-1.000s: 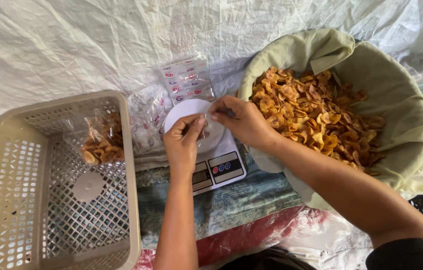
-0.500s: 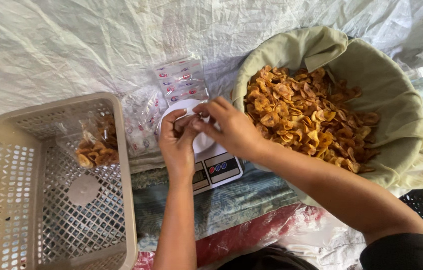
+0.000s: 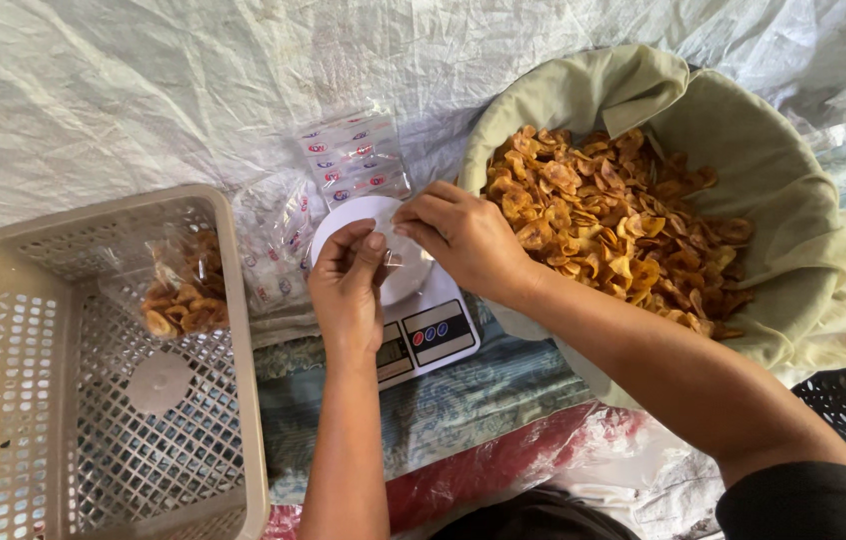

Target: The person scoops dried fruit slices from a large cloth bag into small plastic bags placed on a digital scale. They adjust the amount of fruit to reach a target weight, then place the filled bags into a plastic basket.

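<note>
While a white tarp covers the ground, a cloth-lined basket of golden chips sits on the right and a beige crate with one filled packet on the left. Between them a scale carries a white plate, with empty printed bags just behind it. Over the plate, the left hand and right hand meet, fingers of both pinched shut on a small clear bag held just above the scale.
</note>
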